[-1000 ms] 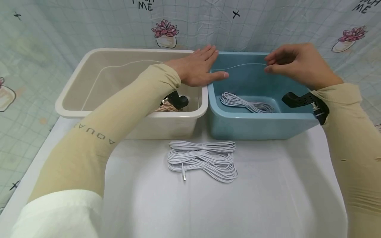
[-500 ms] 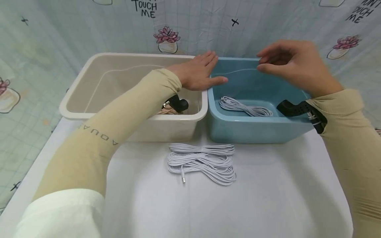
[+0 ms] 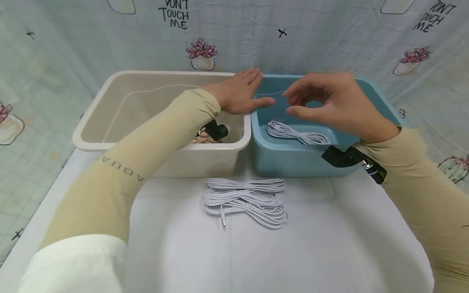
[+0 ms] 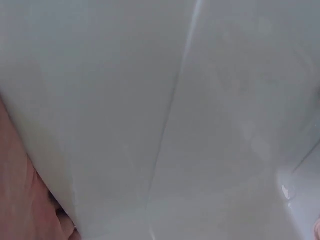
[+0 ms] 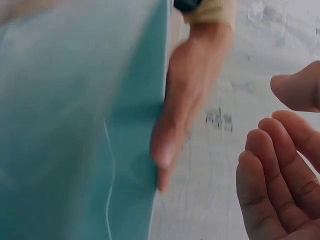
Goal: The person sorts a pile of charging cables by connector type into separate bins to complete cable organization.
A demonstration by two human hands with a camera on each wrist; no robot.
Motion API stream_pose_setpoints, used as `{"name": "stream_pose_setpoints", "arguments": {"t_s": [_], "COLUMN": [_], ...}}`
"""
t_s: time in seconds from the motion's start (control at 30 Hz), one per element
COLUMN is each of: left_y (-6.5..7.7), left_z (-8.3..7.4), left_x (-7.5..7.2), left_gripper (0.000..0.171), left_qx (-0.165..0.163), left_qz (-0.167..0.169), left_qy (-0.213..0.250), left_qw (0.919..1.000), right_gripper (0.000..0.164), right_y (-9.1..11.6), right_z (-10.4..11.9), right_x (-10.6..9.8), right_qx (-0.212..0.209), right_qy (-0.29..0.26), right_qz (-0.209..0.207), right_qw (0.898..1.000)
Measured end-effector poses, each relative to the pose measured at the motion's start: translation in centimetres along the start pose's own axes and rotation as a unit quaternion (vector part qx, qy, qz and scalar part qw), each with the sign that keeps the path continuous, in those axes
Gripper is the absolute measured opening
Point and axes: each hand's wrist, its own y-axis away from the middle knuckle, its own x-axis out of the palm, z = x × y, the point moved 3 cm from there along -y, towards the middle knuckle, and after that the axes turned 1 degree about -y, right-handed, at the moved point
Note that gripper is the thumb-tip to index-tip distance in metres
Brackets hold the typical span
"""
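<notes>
My left hand [image 3: 243, 92] rests flat across the adjoining rims of the beige bin [image 3: 161, 147] and the blue bin [image 3: 296, 158], its fingers straight and thumb spread over the blue side. Above the blue bin is my right hand [image 3: 329, 101], fingers loosely bent and thumb apart, holding nothing. The right wrist view also shows that hand's separated fingers [image 5: 270, 175]. A bundled white cable [image 3: 296, 133] lies inside the blue bin. Tan cord [image 3: 205, 137] shows in the beige bin, partly hidden by my left forearm.
On the white tablecloth [image 3: 183, 244] in front of the bins lie bundled white cables [image 3: 245, 203] with one USB plug [image 3: 224, 221] showing. A printed curtain [image 3: 242, 40] hangs right behind the bins. A black wrist mount [image 3: 348, 158] sits under my right wrist.
My right hand has moved left over the blue bin, closer to my left hand. The left hand stays on the rims. The head view has shifted slightly; the cables lie as before.
</notes>
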Motion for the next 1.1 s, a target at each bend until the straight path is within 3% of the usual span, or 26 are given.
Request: {"name": "stream_pose_setpoints", "arguments": {"t_s": [0.3,0.53,0.8,0.93,1.1], "left_y": [-0.1,-0.2,-0.2,-0.2,-0.1], "left_z": [0.4,0.3,0.2,0.1,0.0], "left_x": [0.6,1.0,1.3,0.9,0.5], "left_gripper": [0.094,0.09,0.095,0.098,0.097], "left_qx": [-0.017,-0.044,-0.026,-0.028,-0.03], "left_qz": [0.027,0.047,0.007,-0.001,-0.007], "left_qy": [-0.015,-0.015,0.008,0.009,0.007], "left_qw": [0.9994,0.9978,0.9996,0.9996,0.9995], "right_gripper": [0.027,0.024,0.027,0.022,0.022], "right_y": [1.0,1.8,3.6,4.4,4.9], "right_z": [1.2,1.5,3.2,4.3,3.9], "right_x": [3.6,6.2,7.4,7.8,9.3], "right_qx": [-0.056,-0.104,-0.145,-0.162,-0.167], "right_qy": [-0.072,-0.063,-0.032,-0.065,-0.096], "right_qz": [0.046,0.07,0.061,0.076,0.101], "right_qw": [0.995,0.99,0.987,0.982,0.976]}}
